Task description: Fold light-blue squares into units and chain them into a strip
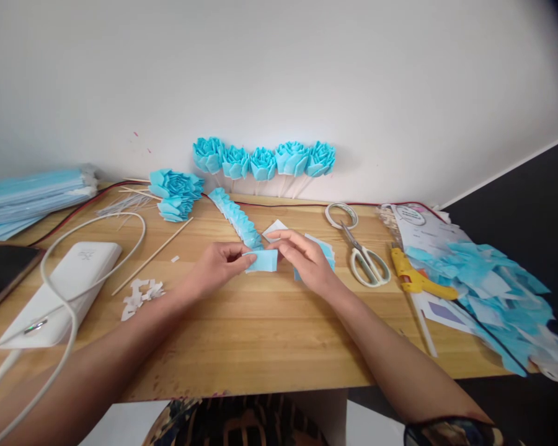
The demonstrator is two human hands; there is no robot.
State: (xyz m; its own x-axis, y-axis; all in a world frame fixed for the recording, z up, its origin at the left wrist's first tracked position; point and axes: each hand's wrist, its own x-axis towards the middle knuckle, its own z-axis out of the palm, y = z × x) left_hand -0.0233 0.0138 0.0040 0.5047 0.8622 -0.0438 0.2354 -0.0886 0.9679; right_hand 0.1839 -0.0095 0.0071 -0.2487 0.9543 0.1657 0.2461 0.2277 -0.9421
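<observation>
My left hand pinches a small folded blue sheet, paper or thin cloth, between thumb and fingers. At its right edge is my right hand, with thumb and index finger curled around the upper right corner; part of the grip is hidden. A row of overlapping blue petals runs back from just behind the sheet. Under and beside my right hand lie cut blue pieces, and a pale square rests behind its fingertips.
Blue flowers on sticks lean at the wall; more flowers lie left. Scissors, a tape roll, a yellow glue gun and blue scraps sit right. A white power bank, cable, stick and paper bits lie left.
</observation>
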